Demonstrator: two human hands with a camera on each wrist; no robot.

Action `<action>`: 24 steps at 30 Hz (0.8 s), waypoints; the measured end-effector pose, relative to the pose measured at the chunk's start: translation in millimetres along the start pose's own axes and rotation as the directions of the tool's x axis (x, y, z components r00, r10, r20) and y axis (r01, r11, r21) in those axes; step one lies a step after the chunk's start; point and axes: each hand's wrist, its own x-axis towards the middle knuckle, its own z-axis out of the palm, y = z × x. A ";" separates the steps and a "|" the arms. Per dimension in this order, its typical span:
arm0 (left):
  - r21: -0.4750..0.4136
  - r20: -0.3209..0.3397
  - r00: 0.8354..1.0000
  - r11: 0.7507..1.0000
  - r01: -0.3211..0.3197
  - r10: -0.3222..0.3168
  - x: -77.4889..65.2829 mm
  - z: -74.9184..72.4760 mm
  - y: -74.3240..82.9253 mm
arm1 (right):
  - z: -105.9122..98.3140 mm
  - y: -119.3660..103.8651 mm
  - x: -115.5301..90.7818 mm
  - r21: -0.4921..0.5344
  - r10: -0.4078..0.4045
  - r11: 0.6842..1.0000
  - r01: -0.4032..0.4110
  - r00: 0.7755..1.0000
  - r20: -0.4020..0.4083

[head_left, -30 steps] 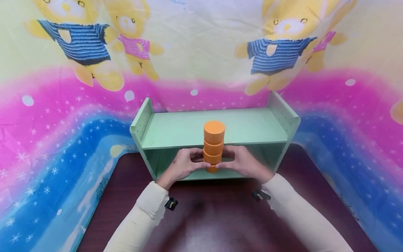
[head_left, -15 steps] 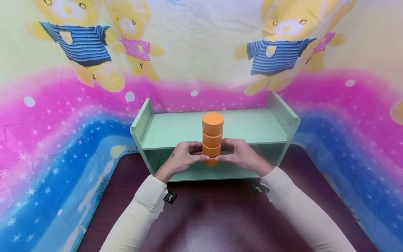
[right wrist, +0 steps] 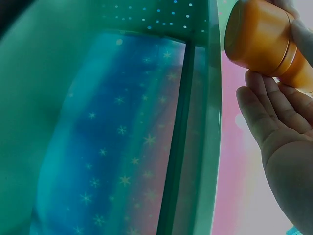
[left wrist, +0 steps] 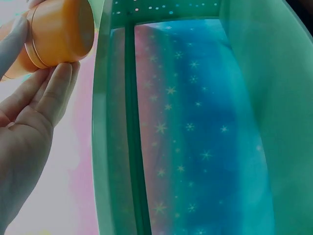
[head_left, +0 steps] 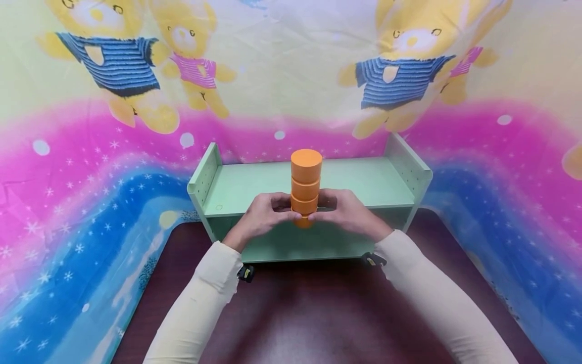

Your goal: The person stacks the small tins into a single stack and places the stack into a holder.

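An orange stack of several round, cup-like pieces [head_left: 305, 174] stands upright in the head view, its top face flat. My left hand [head_left: 265, 215] grips its lower part from the left, thumb in front and fingers behind. From the right, my right hand [head_left: 343, 210] grips the same part, thumb also in front. The stack is held in the air before a mint-green shelf unit [head_left: 254, 184] and overlaps the upper board. In the left wrist view, the orange stack [left wrist: 61, 32] lies against the fingertips. The right wrist view shows the orange stack [right wrist: 259, 36] above the curved fingers.
The shelf unit has raised side panels [head_left: 409, 169] and a lower board [head_left: 318, 247] beneath the upper one. It stands on a dark reddish-brown table [head_left: 295, 303]. Behind hangs a colourful cloth [head_left: 282, 76] with printed bears. Small black devices [head_left: 246, 273] sit by both cuffs.
Both hands have lifted the orange stack steadily upward, from in front of the lower compartment to in front of the upper board. Their grip looks the same.
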 end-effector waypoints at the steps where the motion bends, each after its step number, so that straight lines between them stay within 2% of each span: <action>1: 0.005 -0.002 1.000 1.000 0.002 -0.002 1.4 -0.8 0.1 | -0.7 0.5 1.5 0.003 -0.002 1.000 0.002 1.000 0.000; 17: 0.041 0.020 1.000 0.999 -0.004 0.003 18.3 -12.1 -0.9 | -7.9 5.8 20.3 0.020 0.020 1.000 -0.020 1.000 -0.005; 24: 0.058 0.015 1.000 0.998 0.019 -0.020 24.3 -13.3 -2.1 | -10.3 7.5 26.4 0.011 0.038 0.999 -0.038 0.999 -0.006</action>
